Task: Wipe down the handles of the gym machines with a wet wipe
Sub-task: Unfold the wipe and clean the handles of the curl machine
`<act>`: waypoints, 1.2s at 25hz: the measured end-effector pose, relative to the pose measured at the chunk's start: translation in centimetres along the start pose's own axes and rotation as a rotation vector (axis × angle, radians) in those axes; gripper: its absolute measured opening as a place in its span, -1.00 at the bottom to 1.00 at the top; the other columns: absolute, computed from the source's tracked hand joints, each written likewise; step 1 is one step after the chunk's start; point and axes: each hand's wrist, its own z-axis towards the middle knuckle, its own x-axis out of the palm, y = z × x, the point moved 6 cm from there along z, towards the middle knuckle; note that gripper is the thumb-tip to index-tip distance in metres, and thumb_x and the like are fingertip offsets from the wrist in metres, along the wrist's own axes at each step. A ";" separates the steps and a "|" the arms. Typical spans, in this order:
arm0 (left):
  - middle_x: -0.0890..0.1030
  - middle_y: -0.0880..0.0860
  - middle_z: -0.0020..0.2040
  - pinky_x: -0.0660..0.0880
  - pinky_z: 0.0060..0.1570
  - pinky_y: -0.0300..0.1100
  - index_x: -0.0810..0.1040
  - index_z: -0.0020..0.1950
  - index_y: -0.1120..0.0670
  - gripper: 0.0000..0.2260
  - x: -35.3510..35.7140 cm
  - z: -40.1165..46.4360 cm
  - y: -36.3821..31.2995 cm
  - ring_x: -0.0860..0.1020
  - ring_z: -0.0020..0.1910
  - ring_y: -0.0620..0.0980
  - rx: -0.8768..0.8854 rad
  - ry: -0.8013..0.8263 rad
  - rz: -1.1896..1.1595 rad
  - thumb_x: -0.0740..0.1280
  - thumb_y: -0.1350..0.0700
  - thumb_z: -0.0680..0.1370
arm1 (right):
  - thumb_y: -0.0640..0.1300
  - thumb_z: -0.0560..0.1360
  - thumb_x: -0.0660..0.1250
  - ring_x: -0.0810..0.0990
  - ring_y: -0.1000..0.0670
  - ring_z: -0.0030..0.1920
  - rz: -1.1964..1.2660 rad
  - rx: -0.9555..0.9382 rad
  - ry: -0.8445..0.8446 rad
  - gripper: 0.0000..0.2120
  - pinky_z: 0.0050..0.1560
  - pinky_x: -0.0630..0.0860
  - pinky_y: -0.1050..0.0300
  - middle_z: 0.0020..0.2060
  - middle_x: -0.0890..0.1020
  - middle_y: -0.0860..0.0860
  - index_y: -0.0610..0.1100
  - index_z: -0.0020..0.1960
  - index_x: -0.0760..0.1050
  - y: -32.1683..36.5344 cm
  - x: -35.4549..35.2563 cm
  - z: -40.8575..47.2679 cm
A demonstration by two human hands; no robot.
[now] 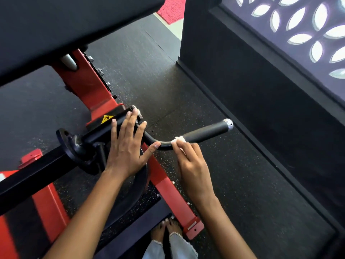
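A black curved handle point(205, 132) with a silver end cap sticks out to the right from a red and black gym machine. My right hand point(192, 163) pinches a white wet wipe point(179, 140) wrapped around the bar just below the rubber grip. My left hand point(127, 144) lies flat with straight fingers on the black arm of the machine point(97, 134), its thumb reaching toward the bend of the handle.
A red machine frame point(168, 187) runs down toward my bare feet point(166, 228). A black padded seat point(65, 28) hangs over the upper left. A dark wall with a patterned window point(298, 30) stands close on the right. Speckled black rubber flooring point(233, 184) lies between.
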 end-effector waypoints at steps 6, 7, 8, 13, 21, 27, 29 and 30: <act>0.09 0.18 0.53 -0.16 0.44 0.17 0.39 0.37 0.15 -0.31 -0.1 0.0 0.0 0.03 0.51 0.10 -0.001 -0.011 0.009 -0.06 -0.34 0.53 | -0.33 0.48 0.23 0.48 0.00 -0.10 0.206 0.159 -0.209 -0.77 -0.07 0.46 0.23 -0.11 0.56 -0.09 -0.28 0.06 0.60 -1.4 -1.6 -1.7; 0.09 0.18 0.53 -0.15 0.44 0.18 0.38 0.37 0.15 -0.31 0.0 0.0 0.0 0.03 0.51 0.10 -0.002 -0.009 0.011 -0.06 -0.34 0.53 | -0.33 0.48 0.24 0.48 -0.01 -0.09 0.224 0.166 -0.230 -0.78 -0.05 0.45 0.26 -0.09 0.57 -0.09 -0.28 0.06 0.60 -1.4 -1.8 -1.0; 0.09 0.17 0.53 -0.15 0.44 0.18 0.38 0.37 0.15 -0.31 0.0 0.0 0.0 0.03 0.51 0.10 -0.004 -0.007 0.010 -0.05 -0.34 0.53 | -0.33 0.48 0.25 0.48 -0.02 -0.07 0.217 0.154 -0.221 -0.79 -0.02 0.44 0.25 -0.07 0.58 -0.10 -0.28 0.06 0.60 -1.3 -1.8 0.1; 0.08 0.16 0.53 -0.16 0.44 0.16 0.38 0.38 0.14 -0.31 -0.2 0.0 0.0 0.03 0.52 0.09 -0.009 -0.011 -0.002 -0.05 -0.34 0.52 | -0.33 0.46 0.28 0.51 -0.11 -0.06 0.088 -0.007 -0.034 -0.76 0.05 0.44 0.12 0.05 0.62 -0.09 -0.29 0.11 0.58 -1.0 -0.4 2.2; 0.09 0.17 0.53 -0.17 0.44 0.15 0.37 0.38 0.14 -0.32 -0.2 0.0 0.0 0.04 0.51 0.10 -0.007 -0.001 0.008 -0.06 -0.34 0.53 | -0.18 0.43 0.05 0.54 -0.08 0.22 -0.102 -0.076 0.101 -0.57 0.41 0.09 -0.23 0.09 0.63 -0.06 -0.21 0.14 0.57 -0.6 0.1 2.9; 0.08 0.16 0.54 -0.18 0.45 0.14 0.35 0.40 0.14 -0.29 -0.3 -0.1 -0.1 0.00 0.52 0.07 -0.012 0.018 0.003 -0.10 -0.36 0.53 | -0.25 0.47 0.12 0.61 -0.08 0.09 -0.087 -0.199 0.043 -0.66 0.36 0.24 -0.23 0.03 0.66 -0.09 -0.25 0.10 0.59 -0.9 -0.9 2.4; 0.06 0.15 0.54 -0.21 0.45 0.14 0.35 0.41 0.14 -0.28 -0.3 0.0 0.0 -0.01 0.52 0.06 -0.011 0.027 0.001 -0.11 -0.36 0.53 | -0.27 0.48 0.16 0.62 -0.08 0.08 -0.035 -0.196 -0.044 -0.70 0.35 0.30 -0.19 0.03 0.66 -0.12 -0.27 0.09 0.60 -2.3 -2.2 2.3; 0.06 0.15 0.54 -0.21 0.45 0.14 0.34 0.41 0.14 -0.28 -0.2 0.0 -0.1 -0.02 0.52 0.06 -0.010 0.034 0.003 -0.11 -0.36 0.53 | -0.31 0.46 0.15 0.61 -0.09 0.07 -0.015 -0.134 -0.103 -0.69 0.36 0.29 -0.16 0.02 0.65 -0.13 -0.27 0.08 0.60 -3.8 -3.2 2.6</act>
